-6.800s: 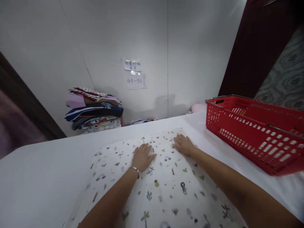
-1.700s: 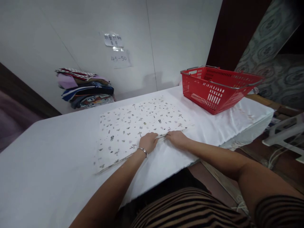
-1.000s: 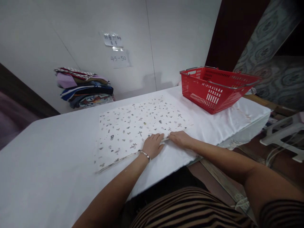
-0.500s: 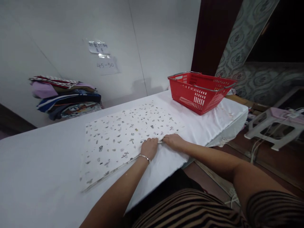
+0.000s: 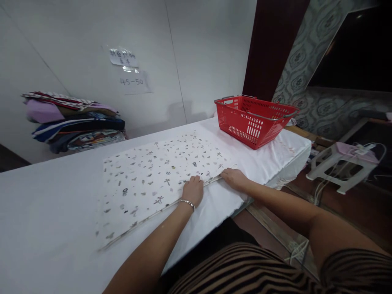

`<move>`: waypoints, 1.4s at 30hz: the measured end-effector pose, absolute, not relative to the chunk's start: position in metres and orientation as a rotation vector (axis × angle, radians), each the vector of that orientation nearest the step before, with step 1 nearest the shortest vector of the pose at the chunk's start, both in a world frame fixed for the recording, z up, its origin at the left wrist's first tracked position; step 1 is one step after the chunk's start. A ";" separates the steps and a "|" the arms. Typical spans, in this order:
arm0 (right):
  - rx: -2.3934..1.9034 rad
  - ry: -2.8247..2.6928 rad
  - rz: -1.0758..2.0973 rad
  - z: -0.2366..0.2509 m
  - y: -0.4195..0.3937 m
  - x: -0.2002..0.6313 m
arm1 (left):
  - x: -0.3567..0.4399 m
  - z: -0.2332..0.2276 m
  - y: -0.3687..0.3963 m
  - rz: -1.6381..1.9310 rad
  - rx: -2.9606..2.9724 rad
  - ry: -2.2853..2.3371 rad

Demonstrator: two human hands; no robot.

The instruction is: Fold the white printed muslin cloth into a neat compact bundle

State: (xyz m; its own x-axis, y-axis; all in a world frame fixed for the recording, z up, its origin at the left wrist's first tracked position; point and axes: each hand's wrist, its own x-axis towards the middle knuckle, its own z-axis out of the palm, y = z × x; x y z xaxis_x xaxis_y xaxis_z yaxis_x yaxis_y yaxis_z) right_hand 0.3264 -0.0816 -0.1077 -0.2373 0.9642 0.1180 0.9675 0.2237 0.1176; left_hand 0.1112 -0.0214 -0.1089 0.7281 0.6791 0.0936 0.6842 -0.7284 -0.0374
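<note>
A white cloth point(image 5: 153, 175) printed with small grey and brown plants and birds lies flat on the table, with layered edges along its near side. My left hand point(image 5: 192, 190), with a silver bracelet at the wrist, has its fingers curled over the middle of that near edge. Farther right along the same edge, my right hand point(image 5: 235, 179) pinches the cloth close to its right corner. Both sets of fingertips are partly hidden by the hands and the fabric.
The table point(image 5: 55, 196) has a white covering. A red basket point(image 5: 254, 124) with metal handles stands at its far right. Behind the left side is a stack of folded clothes point(image 5: 76, 122). A plastic stool point(image 5: 343, 163) with cables stands on the floor to the right.
My right hand has slid to the right along the near edge of the cloth, away from my left hand. The left hand stays about where it was. The view has shifted slightly.
</note>
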 end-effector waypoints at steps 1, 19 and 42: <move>-1.914 -2.447 -0.258 -0.108 -0.082 0.327 | 0.112 -0.110 -0.022 -0.129 -2.854 -1.113; -2.280 -2.207 -0.205 -0.110 -0.070 0.362 | 0.140 -0.118 -0.015 -0.182 -2.884 -0.982; -2.358 -2.010 -0.020 -0.113 -0.090 0.409 | 0.160 -0.118 -0.009 -0.160 -2.906 -0.920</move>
State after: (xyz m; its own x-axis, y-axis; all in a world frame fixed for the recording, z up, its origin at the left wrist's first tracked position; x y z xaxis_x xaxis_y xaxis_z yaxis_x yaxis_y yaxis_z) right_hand 0.4088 -0.0899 -0.1130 0.1583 0.9867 0.0378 0.9872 -0.1574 -0.0244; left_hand 0.1601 -0.0093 -0.1182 0.8132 0.5681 0.1266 0.5774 -0.8147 -0.0531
